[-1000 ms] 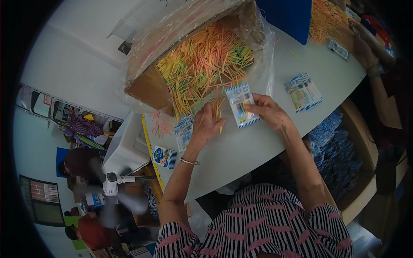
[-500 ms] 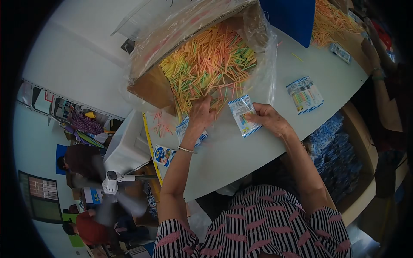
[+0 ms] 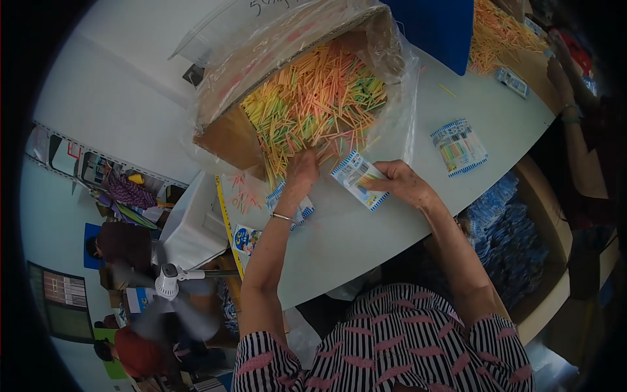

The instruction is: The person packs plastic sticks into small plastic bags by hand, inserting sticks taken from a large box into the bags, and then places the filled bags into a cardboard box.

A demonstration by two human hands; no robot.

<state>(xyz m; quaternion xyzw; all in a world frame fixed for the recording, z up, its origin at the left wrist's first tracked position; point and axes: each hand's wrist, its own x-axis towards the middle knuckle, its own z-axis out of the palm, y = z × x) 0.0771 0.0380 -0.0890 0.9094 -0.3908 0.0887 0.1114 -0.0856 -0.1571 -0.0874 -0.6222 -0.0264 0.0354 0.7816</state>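
My right hand (image 3: 403,183) is closed on the edge of a small blue-and-white printed packet (image 3: 358,178) with coloured stripes, held tilted above the table. My left hand (image 3: 303,174) is at the near edge of a heap of thin coloured sticks (image 3: 320,91) in an open cardboard box (image 3: 228,140). Its fingers are drawn together; whether they pinch any sticks is hidden. Below that hand, another blue-and-white packet (image 3: 301,212) lies partly covered by the wrist. A packet with a cartoon print (image 3: 245,239) lies left of my left forearm.
Clear plastic (image 3: 406,124) lines the box. One filled packet (image 3: 459,147) lies on the table (image 3: 353,255) at right. A carton below holds many blue packets (image 3: 509,242). Loose sticks (image 3: 245,195) lie at left near a small fan (image 3: 168,282). A co-worker's arm (image 3: 581,144) is at far right.
My right hand has shifted slightly left, and its packet is tilted further toward my left hand. My left hand has moved slightly left, its fingers still by the sticks.
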